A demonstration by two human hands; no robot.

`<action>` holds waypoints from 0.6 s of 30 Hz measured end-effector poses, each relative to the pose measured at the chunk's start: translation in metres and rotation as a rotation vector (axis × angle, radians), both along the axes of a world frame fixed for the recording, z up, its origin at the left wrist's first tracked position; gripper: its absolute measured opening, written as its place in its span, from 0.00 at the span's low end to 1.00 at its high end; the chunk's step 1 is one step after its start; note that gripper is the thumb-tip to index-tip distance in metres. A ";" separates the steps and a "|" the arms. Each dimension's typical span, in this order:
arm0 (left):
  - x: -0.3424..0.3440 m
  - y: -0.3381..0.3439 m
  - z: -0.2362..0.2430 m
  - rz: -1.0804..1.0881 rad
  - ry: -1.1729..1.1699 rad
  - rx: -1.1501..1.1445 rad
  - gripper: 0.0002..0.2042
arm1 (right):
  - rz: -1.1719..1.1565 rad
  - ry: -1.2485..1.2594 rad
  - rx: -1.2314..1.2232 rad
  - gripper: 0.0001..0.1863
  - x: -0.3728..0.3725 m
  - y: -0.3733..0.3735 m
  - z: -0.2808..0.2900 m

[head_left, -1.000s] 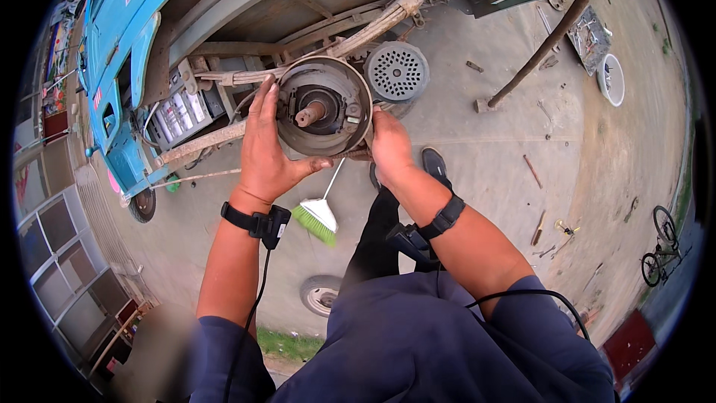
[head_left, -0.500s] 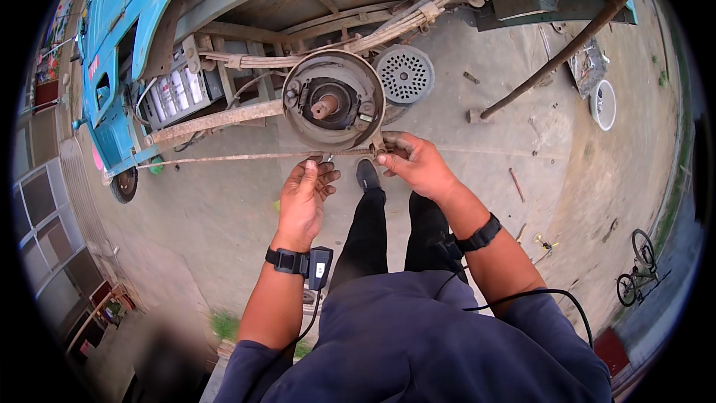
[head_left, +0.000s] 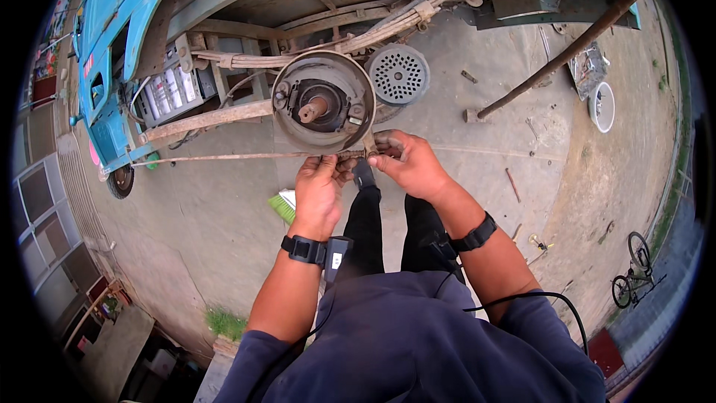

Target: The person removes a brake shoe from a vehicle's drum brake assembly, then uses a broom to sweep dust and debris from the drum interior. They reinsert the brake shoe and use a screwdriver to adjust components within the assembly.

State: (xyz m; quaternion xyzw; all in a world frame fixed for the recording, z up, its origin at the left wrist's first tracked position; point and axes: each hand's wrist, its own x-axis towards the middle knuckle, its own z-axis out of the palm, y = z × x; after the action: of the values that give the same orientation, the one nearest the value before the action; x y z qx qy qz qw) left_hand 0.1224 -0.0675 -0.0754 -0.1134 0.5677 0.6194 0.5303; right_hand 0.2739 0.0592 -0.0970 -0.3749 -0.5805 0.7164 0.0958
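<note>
L hand (head_left: 317, 198) pinches rod (head_left: 246, 156), R hand (head_left: 409, 168) pinches lever (head_left: 370, 143) at brake assy's (head_left: 325, 83) lower edge; rod prob. joined already, fastening unclear.

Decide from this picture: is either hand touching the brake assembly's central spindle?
No, the left hand and right hand are by the thin rusty rod, clear of the spindle.

Brake housing (head_left: 324, 102) — rough, rusty metal; rod (head_left: 239, 157) — matt, rusty metal.

From the person's head, one wide fisheye view looks steeply down on the nearby hands (head_left: 319, 192). Beyond them it takes in the concrete ground (head_left: 477, 213) out to its right edge.
</note>
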 end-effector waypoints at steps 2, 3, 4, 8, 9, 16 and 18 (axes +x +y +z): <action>-0.002 0.000 0.001 -0.024 0.018 -0.020 0.06 | 0.069 -0.033 -0.025 0.17 0.001 0.004 0.004; -0.002 0.000 0.001 -0.023 0.013 -0.012 0.06 | 0.085 -0.049 -0.016 0.17 0.001 0.005 0.004; -0.002 0.000 0.001 -0.023 0.008 -0.004 0.06 | 0.100 -0.064 -0.009 0.17 0.001 0.007 0.004; 0.000 0.003 0.005 -0.015 0.005 -0.014 0.06 | 0.016 -0.029 -0.103 0.17 0.002 0.004 0.003; 0.000 0.002 0.004 -0.018 0.005 -0.011 0.06 | 0.052 -0.060 -0.060 0.17 0.001 0.007 0.006; 0.000 -0.001 -0.001 -0.024 0.016 0.007 0.07 | 0.097 -0.136 -0.054 0.17 -0.008 0.011 0.016; 0.000 -0.002 -0.003 -0.028 0.029 0.011 0.08 | 0.106 -0.143 -0.052 0.17 -0.011 0.011 0.017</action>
State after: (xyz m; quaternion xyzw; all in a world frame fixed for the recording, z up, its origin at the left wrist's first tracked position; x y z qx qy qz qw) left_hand 0.1223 -0.0690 -0.0781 -0.0937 0.5735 0.6166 0.5311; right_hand 0.2625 0.0697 -0.0801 -0.3961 -0.5862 0.7067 0.0066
